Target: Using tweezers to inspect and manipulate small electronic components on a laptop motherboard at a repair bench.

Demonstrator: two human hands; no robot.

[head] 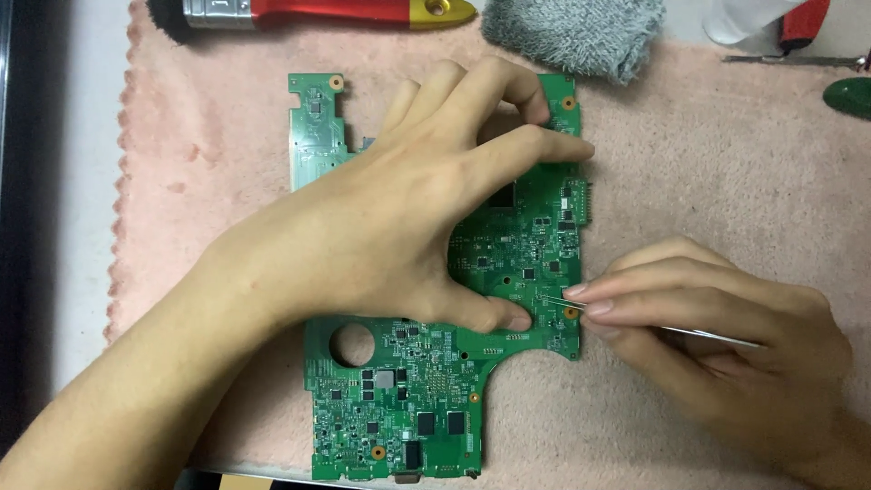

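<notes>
A green circuit board [426, 399] lies flat on a pink cloth [726, 181] that covers the work surface. No box, tray or other container shows in the view; the loose items all rest directly on the cloth or at its far edge. The left hand [390, 227] lies spread across the middle of the board, palm down. Its fingers are extended toward the upper right corner of the board, and its thumb presses on the board near the lower right edge. This hand grasps nothing; it rests flat and open on the board surface. The right hand [726, 336] sits on the cloth just beside the right edge of the board. Its thumb and fingers are pinched together around thin metal tweezers [635, 322]. The tweezer tips reach onto the board close to a round copper-ringed screw hole [570, 312], just beside the left thumb. Whether the tips hold any part is too small to tell. At the far edge of the cloth lie a red-handled tool with a yellow end [345, 11], a grey fuzzy cloth [581, 32], and, at the far right, a thin metal tool [789, 60] and part of a dark green object [853, 95].
</notes>
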